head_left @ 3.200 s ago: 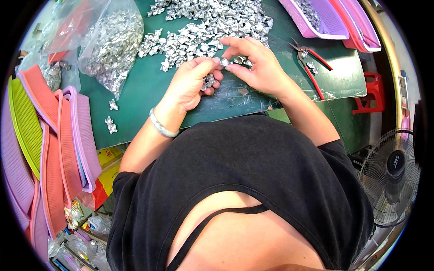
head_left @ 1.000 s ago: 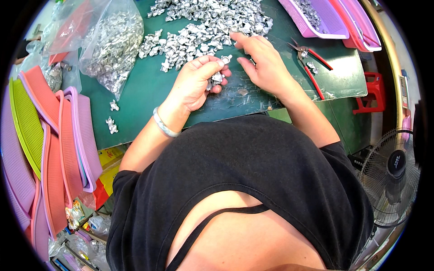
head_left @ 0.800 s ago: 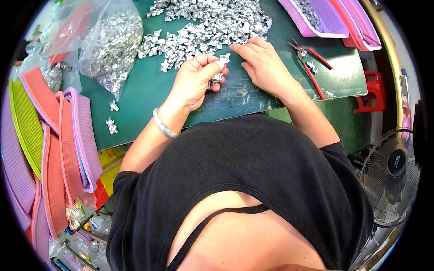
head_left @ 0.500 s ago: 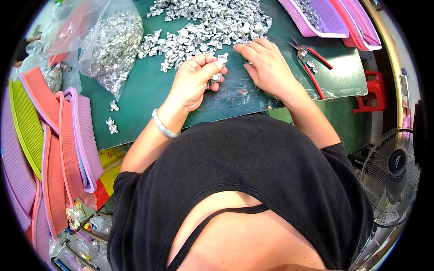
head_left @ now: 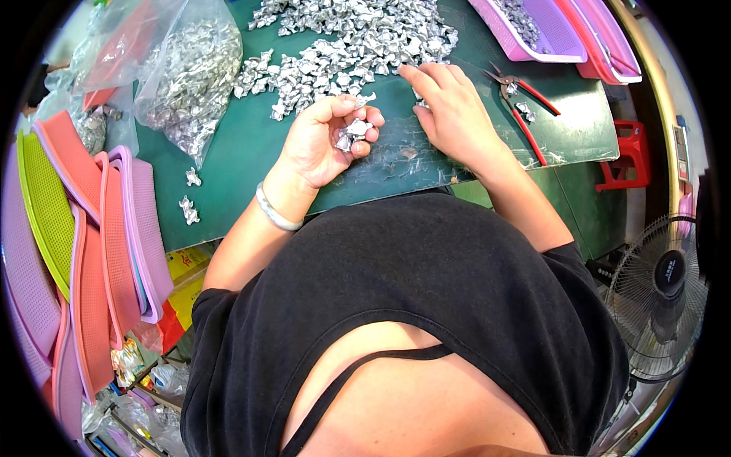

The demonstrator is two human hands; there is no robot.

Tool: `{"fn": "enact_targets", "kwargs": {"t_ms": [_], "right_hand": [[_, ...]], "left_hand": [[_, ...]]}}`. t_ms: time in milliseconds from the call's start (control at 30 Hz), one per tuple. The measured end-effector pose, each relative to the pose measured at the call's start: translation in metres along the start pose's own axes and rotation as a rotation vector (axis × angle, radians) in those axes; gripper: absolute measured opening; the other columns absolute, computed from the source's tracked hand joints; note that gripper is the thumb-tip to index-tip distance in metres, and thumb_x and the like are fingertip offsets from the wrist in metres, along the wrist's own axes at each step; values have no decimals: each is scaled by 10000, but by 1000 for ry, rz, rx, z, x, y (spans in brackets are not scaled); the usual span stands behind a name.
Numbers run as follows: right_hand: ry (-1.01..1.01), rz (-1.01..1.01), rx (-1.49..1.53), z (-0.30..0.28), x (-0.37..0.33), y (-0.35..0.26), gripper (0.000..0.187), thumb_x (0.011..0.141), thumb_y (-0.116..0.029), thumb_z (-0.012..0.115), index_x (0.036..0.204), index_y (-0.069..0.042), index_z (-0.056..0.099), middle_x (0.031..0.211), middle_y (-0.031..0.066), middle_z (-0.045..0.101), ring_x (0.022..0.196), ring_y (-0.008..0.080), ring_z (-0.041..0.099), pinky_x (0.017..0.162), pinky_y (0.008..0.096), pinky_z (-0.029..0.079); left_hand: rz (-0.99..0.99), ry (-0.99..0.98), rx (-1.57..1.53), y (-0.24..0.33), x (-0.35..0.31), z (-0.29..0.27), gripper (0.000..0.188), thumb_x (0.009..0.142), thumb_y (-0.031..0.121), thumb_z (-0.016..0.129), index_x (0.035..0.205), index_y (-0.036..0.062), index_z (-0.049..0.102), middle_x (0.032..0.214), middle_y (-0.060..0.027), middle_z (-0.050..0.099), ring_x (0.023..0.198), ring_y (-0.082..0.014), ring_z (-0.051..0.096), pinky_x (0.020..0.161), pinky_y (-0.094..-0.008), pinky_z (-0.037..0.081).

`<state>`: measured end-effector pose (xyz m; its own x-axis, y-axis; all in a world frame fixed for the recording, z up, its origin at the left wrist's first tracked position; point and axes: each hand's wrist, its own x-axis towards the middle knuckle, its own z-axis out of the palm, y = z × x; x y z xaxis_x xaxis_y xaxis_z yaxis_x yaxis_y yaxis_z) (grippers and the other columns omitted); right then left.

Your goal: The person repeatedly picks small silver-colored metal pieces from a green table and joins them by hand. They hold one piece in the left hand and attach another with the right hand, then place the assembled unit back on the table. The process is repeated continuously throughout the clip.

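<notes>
Several small, figure-shaped silvery metal castings [head_left: 354,135] rest in the curled fingers of my left hand [head_left: 316,141]. One more casting shows at that hand's thumb and index fingertip. My right hand [head_left: 455,107] is palm down over the green table, its index fingertip at the near edge of a large heap of the same castings [head_left: 365,46]. Its thumb stands apart from the fingers, and a silvery bit shows between them; whether it is touched I cannot tell. Red-handled pliers [head_left: 524,107] lie to the right of my right hand, with a few castings beside them.
A clear plastic bag [head_left: 194,76] full of castings stands left of the heap, and two loose castings [head_left: 189,210] lie near the table's left edge. Stacked plastic baskets [head_left: 91,251] crowd the left. A purple basket [head_left: 525,49] holds castings at far right; a fan [head_left: 662,297] stands at right.
My left hand has turned palm up and its fingers have loosened, so the castings in it show more. My right index finger has shifted slightly; the hand stays by the heap.
</notes>
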<state>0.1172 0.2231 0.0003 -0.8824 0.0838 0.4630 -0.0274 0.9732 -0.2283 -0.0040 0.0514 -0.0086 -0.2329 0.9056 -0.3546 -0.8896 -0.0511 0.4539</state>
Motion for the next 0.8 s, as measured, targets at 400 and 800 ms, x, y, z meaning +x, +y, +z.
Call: {"fn": "enact_targets", "kwargs": {"t_ms": [400, 800], "right_hand": [[-43, 103, 225, -3, 0, 4, 484, 659, 14, 602, 1125, -68, 501, 856, 70, 573, 867, 256, 499, 793, 361, 387], [-27, 264, 708, -7, -2, -2, 431, 699, 66, 565, 1102, -84, 544, 757, 19, 553, 746, 137, 526, 687, 268, 429]], "left_hand": [[62, -2, 34, -3, -2, 0, 160, 760, 130, 514, 656, 15, 474, 933, -194, 556, 754, -269, 540, 525, -286, 468], [149, 152, 257, -9, -4, 10, 52, 810, 102, 496, 795, 53, 484, 796, -110, 570, 678, -189, 554, 486, -255, 439]]}}
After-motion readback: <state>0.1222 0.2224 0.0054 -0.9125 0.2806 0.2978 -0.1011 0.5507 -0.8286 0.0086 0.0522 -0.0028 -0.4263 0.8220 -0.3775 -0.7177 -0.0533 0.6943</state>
